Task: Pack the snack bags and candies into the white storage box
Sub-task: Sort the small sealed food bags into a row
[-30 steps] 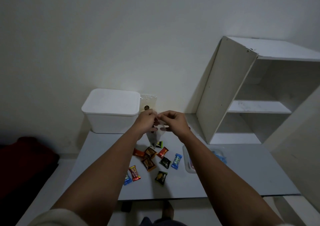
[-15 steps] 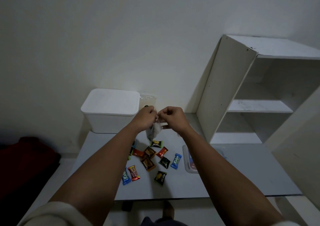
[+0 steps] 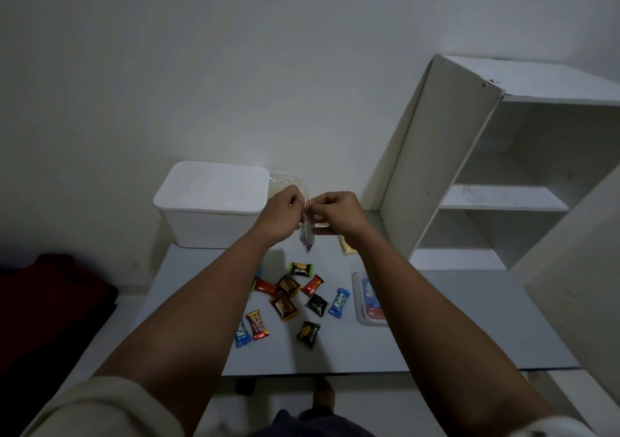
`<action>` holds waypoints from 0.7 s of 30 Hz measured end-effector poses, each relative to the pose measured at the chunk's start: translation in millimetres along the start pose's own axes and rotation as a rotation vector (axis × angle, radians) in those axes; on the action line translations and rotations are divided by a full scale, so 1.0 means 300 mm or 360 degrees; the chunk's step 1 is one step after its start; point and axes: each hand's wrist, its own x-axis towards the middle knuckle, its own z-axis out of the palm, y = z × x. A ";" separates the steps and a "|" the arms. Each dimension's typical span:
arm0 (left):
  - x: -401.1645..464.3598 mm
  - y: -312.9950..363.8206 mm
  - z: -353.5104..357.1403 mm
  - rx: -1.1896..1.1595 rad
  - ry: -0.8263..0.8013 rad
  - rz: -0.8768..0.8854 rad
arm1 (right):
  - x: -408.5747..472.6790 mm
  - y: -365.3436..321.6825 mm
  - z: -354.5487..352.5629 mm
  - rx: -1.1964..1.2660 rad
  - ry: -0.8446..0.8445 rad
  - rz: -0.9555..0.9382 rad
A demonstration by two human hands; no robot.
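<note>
Up above the far middle of the grey table [image 3: 469, 319], both hands meet on a small clear plastic bag [image 3: 307, 235]: the left hand [image 3: 281, 215] and the right hand [image 3: 339, 213] each pinch its top edge with curled fingers, and the bag hangs down between them, clear of the tabletop. To the far left stands the white lidded plastic storage box [image 3: 211, 202], lid on, with another clear packet [image 3: 285, 181] propped against the wall just beside its right side. Below the hands, a scatter of small wrapped candies [image 3: 292, 299] in green, red, brown, black and blue wrappers lies on the table's middle. Just right of them sits a shallow clear plastic tray [image 3: 360, 302] holding more sweets, partly hidden by the right forearm. A white open shelf unit [image 3: 486, 175] rises at the far right.
</note>
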 end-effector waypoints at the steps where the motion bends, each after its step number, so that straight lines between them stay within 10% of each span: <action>1: 0.005 -0.008 0.004 -0.0034 0.0004 -0.0004 | 0.001 -0.007 -0.008 -0.0017 -0.0012 0.0000; 8: 0.027 -0.031 0.007 -0.0300 0.0308 -0.0073 | 0.023 -0.004 -0.101 -0.0131 -0.0060 -0.0026; 21: 0.207 -0.222 0.200 -0.0602 -0.0115 -0.0439 | 0.202 0.244 -0.252 -0.0084 -0.0120 0.0226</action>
